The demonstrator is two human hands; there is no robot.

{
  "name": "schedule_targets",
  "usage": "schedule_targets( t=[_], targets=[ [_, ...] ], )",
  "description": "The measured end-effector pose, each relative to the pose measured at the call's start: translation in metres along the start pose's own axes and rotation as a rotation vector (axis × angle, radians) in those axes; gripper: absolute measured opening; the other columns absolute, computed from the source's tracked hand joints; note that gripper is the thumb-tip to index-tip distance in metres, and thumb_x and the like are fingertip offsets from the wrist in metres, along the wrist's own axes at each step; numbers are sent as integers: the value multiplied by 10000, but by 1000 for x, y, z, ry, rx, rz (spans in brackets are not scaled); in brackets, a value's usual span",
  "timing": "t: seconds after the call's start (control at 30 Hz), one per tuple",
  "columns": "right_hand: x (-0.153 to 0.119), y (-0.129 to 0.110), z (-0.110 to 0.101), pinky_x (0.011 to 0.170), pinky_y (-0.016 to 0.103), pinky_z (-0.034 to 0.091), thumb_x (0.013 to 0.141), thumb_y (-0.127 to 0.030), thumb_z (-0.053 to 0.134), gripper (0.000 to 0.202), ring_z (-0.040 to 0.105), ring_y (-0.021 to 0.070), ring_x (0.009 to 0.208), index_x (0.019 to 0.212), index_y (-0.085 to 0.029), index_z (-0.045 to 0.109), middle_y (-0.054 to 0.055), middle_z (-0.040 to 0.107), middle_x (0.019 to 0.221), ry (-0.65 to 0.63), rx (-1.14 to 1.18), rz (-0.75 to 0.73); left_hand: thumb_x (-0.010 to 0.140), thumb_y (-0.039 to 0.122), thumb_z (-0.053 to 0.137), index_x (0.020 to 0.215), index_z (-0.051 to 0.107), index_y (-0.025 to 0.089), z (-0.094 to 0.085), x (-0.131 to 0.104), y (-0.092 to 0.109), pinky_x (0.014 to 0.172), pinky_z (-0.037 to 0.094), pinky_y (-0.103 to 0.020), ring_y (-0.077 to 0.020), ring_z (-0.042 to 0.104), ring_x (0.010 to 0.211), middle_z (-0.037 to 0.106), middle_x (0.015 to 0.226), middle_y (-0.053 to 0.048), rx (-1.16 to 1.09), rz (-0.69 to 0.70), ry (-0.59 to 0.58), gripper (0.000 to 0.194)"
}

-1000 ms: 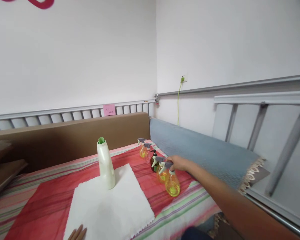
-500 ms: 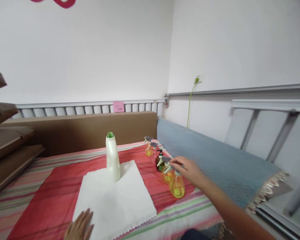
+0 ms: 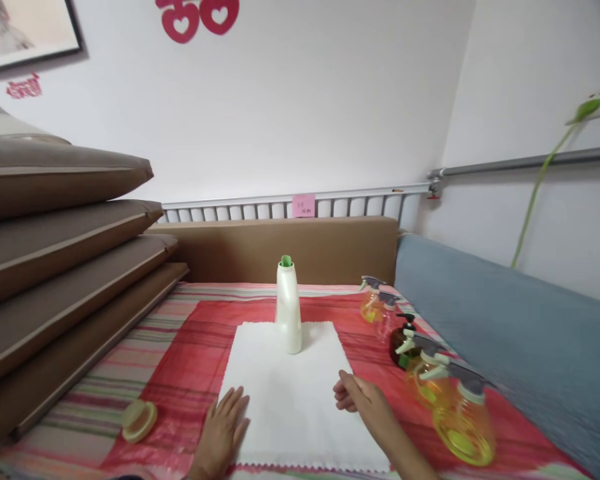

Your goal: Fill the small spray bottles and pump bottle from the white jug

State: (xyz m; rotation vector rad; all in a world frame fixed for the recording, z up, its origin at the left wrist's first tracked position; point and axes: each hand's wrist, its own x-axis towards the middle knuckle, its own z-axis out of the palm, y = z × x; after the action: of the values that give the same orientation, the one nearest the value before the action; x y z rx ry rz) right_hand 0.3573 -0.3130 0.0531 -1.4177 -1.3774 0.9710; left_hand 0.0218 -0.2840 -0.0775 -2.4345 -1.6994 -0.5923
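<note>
Spray bottles (image 3: 464, 430), four; pump bottle (image 3: 398, 343), one; white bottle (image 3: 289, 310), one; left hand (image 3: 223, 421) spread flat, right hand (image 3: 369, 401) half-curled.

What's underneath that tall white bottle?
The bottle stands on a white mat, which lies on red striped cloth. The spot directly beneath its base is covered, as is the cloth under the mat.

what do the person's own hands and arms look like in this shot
The left hand and right hand are both bare, with no gloves, rings or bracelets to be seen. The right forearm shows no sleeve, watch or band as far as the picture's edge. The left arm is cut off near the wrist. Nails and small markings are too small to tell.
</note>
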Motion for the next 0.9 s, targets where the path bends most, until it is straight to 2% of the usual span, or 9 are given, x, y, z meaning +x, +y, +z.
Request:
schedule_targets(
  t=[0.2,0.3,0.4,0.47,0.57,0.63,0.73,0.8,0.9],
  targets=[
    [32,19,12,491,265,472,622,-823,305,722,640,179,496,596,-152,570,79,630,561,2,181,172,870,398,459,1273,463,361,8,-3,-13,933,476,-374,-203,504,1196,525,1321,15,123,109,81,405],
    [33,22,14,475,247,461,648,-823,241,746,628,161,469,536,-156,554,76,622,526,4,251,196,841,429,501,1268,469,362,12,-4,-20,911,496,-366,-206,526,1174,539,1306,18,127,128,111,433],
    [27,23,12,477,232,444,706,-791,188,753,576,128,427,452,-167,524,60,583,441,27,280,170,819,487,507,1216,530,348,11,-3,-23,924,489,-380,-217,544,1153,574,1272,12,14,75,113,422],
    [23,25,10,457,224,416,727,-777,176,749,513,107,381,400,-180,488,38,530,372,54,274,151,825,544,447,1110,623,291,3,0,-17,898,502,-385,-230,601,1072,651,1167,-24,-130,-56,149,420],
    [22,30,7,432,225,381,727,-780,185,736,460,98,346,366,-196,449,3,459,325,84,251,125,810,602,404,911,692,203,-25,16,6,841,510,-392,-253,655,913,721,947,-78,-380,-304,244,502],
    [22,32,6,426,232,360,720,-787,195,728,442,98,332,357,-202,433,-15,423,313,95,231,107,788,609,432,768,684,195,-51,33,32,799,498,-372,-253,650,838,718,824,-78,-545,-392,269,485],
    [24,34,1,431,239,321,720,-784,212,719,394,90,318,355,-204,433,-33,376,293,105,200,61,787,641,378,497,547,187,-86,62,77,609,467,-315,-190,570,560,582,512,-29,-833,-593,355,565],
    [22,34,-3,437,241,298,726,-775,236,708,360,85,318,359,-204,439,-44,347,284,110,188,16,775,671,343,440,466,194,-96,76,107,498,416,-280,-133,451,411,469,411,16,-1142,-680,281,596],
    [15,33,-11,443,245,282,746,-751,254,685,343,84,332,381,-204,448,-52,333,298,123,199,-55,763,663,389,408,388,201,-95,86,143,452,373,-255,-84,309,326,322,340,70,-1452,-740,108,582]
  ],
)
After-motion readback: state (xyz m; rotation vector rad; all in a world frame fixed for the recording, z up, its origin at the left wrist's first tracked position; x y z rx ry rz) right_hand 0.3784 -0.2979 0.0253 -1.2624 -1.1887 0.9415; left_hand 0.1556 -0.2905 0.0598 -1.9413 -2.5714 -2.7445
